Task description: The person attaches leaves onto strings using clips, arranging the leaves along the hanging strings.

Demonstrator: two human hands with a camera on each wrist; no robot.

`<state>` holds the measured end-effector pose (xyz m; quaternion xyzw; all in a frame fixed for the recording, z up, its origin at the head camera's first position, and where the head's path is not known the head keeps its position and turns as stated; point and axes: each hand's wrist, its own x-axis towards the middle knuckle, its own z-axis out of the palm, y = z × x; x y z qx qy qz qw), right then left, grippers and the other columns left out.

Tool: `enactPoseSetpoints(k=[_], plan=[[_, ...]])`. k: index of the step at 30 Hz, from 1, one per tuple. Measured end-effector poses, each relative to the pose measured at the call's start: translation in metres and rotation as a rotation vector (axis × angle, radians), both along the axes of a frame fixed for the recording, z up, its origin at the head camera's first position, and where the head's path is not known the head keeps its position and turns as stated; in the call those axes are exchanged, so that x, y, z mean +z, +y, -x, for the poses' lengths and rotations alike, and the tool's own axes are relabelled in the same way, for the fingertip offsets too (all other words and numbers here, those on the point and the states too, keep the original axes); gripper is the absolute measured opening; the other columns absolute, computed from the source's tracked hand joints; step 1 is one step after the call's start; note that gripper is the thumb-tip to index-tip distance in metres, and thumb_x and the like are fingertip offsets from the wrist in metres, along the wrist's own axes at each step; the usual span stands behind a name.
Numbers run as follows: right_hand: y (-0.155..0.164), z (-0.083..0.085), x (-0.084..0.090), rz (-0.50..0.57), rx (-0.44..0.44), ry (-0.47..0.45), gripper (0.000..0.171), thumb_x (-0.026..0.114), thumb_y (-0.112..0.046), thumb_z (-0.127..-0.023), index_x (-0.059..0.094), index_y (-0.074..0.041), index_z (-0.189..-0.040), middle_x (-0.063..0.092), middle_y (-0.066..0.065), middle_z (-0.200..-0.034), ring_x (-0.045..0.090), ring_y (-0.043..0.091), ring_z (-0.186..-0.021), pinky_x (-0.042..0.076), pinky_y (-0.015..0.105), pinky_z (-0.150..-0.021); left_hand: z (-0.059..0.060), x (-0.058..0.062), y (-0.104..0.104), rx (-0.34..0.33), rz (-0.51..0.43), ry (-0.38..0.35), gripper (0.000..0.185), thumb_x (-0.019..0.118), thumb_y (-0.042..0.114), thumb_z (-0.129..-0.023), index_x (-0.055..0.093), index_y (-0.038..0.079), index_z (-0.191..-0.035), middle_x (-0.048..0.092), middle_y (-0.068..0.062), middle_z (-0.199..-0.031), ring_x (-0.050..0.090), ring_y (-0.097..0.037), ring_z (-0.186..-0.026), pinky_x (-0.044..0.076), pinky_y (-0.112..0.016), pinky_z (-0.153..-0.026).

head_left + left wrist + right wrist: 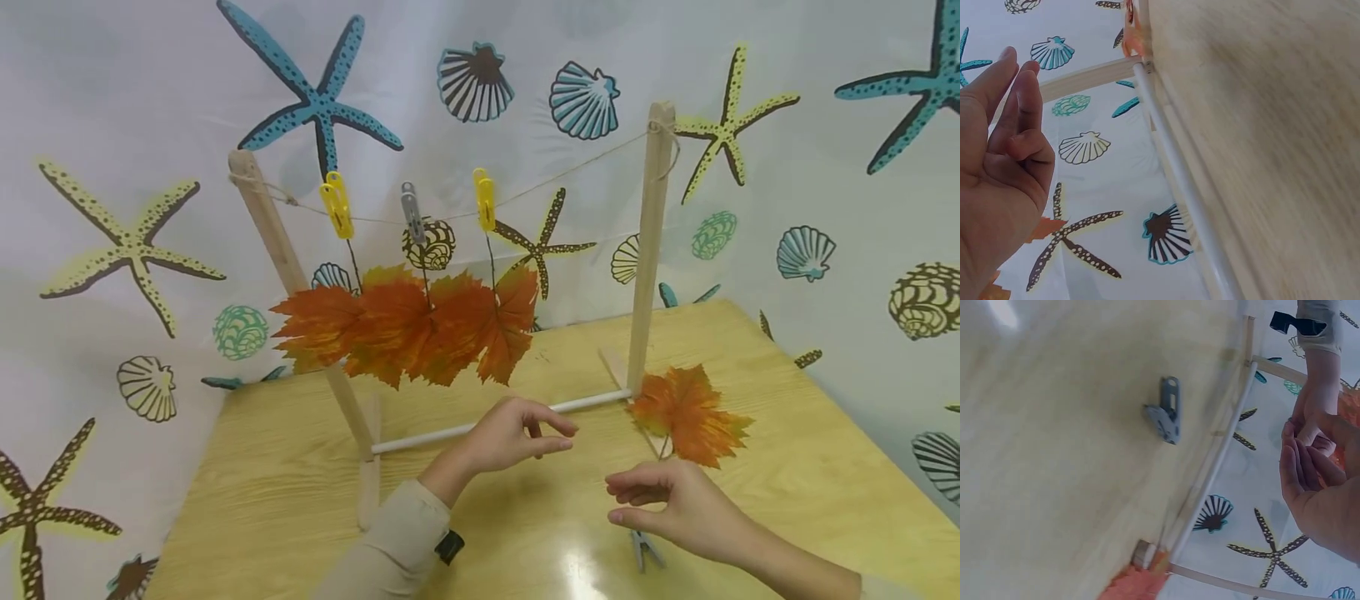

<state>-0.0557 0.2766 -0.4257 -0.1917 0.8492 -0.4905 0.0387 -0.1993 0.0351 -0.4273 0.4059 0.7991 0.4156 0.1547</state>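
Observation:
My left hand (510, 435) hovers in front of the white rod, fingers loosely bent and nothing between them. To its right, my right hand (686, 507) is also unoccupied, its fingers slightly curved above the table. A grey clothespin (643, 550) lies just below that hand; the right wrist view shows the same clothespin (1170, 412) on the wood. Beyond the right hand is a loose orange maple leaf (690, 414) by the frame's foot. Overlapping orange leaves (427, 325) hang by their stems from a yellow clothespin (337, 208), a grey clothespin (412, 212) and another yellow clothespin (485, 200).
A twine line (573, 169) runs between a left wooden post (273, 229) and a right wooden post (651, 250). The white rod (431, 436) joins the posts low down. All stands on a wooden table (277, 467) before a seashell-print cloth (187, 100).

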Motion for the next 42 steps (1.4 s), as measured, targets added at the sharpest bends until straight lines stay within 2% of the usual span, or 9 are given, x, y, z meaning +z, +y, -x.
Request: enactPoseSetpoints(k=[4,9,13,20,24,27,33,37,42], plan=[[0.004,-0.001,-0.011,0.002,-0.002,-0.025,0.040,0.074,-0.026,-0.091,0.070,0.003,-0.118,0.073,0.017,-0.111,0.072,0.012,-0.092,0.059,0.028,-0.081,0.001,-0.010,0.006,-0.008,0.003,-0.014,0.019,0.073,0.022,-0.092,0.078,0.018,-0.110,0.076,0.003,-0.110,0.066,-0.025,-0.065,0.053,-0.025,-0.057],[0.010,-0.005,-0.022,0.013,-0.033,-0.057,0.041,0.074,-0.023,-0.091,0.068,0.007,-0.118,0.072,0.020,-0.110,0.070,0.008,-0.089,0.059,0.028,-0.079,0.001,-0.020,0.016,-0.051,-0.005,-0.033,0.019,0.073,0.020,-0.093,0.078,0.016,-0.110,0.076,0.001,-0.110,0.068,-0.032,-0.069,0.054,-0.025,-0.058],[0.015,-0.007,-0.030,0.027,-0.055,-0.077,0.043,0.074,-0.024,-0.091,0.068,0.008,-0.118,0.072,0.021,-0.110,0.071,0.008,-0.089,0.059,0.027,-0.079,0.002,-0.027,0.028,-0.067,-0.011,-0.037,0.019,0.073,0.019,-0.092,0.078,0.015,-0.110,0.076,-0.001,-0.111,0.069,-0.032,-0.070,0.055,-0.024,-0.058],[0.025,-0.014,-0.044,0.032,-0.108,-0.124,0.045,0.075,-0.027,-0.090,0.068,0.009,-0.117,0.072,0.023,-0.110,0.070,0.006,-0.087,0.059,0.027,-0.079,-0.003,-0.043,0.050,-0.058,0.005,-0.070,0.019,0.075,0.025,-0.091,0.079,0.020,-0.108,0.076,0.003,-0.110,0.067,-0.017,-0.066,0.052,-0.024,-0.056],[0.028,-0.017,-0.051,0.023,-0.158,-0.128,0.045,0.076,-0.028,-0.089,0.069,0.008,-0.114,0.073,0.021,-0.108,0.069,0.006,-0.087,0.059,0.026,-0.078,-0.002,-0.049,0.061,-0.082,-0.001,-0.050,0.020,0.075,0.024,-0.091,0.079,0.015,-0.109,0.076,0.001,-0.110,0.065,-0.009,-0.065,0.053,-0.023,-0.058],[0.030,-0.014,-0.053,0.024,-0.180,-0.105,0.044,0.076,-0.029,-0.089,0.070,0.008,-0.114,0.073,0.019,-0.108,0.069,0.009,-0.088,0.059,0.026,-0.077,0.002,-0.049,0.067,-0.089,-0.007,-0.028,0.021,0.074,0.022,-0.091,0.078,0.013,-0.110,0.076,0.000,-0.109,0.064,-0.009,-0.065,0.053,-0.023,-0.058],[0.032,-0.013,-0.060,0.049,-0.215,-0.122,0.044,0.078,-0.028,-0.087,0.070,0.006,-0.114,0.073,0.017,-0.108,0.069,0.011,-0.088,0.060,0.027,-0.077,0.007,-0.049,0.078,-0.094,0.028,-0.046,0.022,0.073,0.022,-0.092,0.077,0.013,-0.112,0.075,0.000,-0.112,0.064,-0.014,-0.066,0.049,-0.023,-0.054],[0.034,-0.019,-0.065,0.039,-0.255,-0.136,0.044,0.079,-0.029,-0.086,0.071,0.005,-0.113,0.074,0.015,-0.107,0.068,0.009,-0.086,0.059,0.026,-0.077,0.009,-0.055,0.092,-0.119,0.040,-0.027,0.022,0.073,0.022,-0.092,0.077,0.013,-0.112,0.075,0.001,-0.112,0.061,-0.008,-0.069,0.049,-0.022,-0.058],[0.039,-0.024,-0.070,0.003,-0.287,-0.130,0.042,0.079,-0.029,-0.086,0.072,0.004,-0.111,0.074,0.015,-0.106,0.068,0.010,-0.084,0.059,0.025,-0.075,0.011,-0.065,0.109,-0.138,0.036,-0.040,0.021,0.073,0.020,-0.092,0.078,0.012,-0.111,0.075,0.000,-0.111,0.058,-0.008,-0.066,0.048,-0.023,-0.056]])
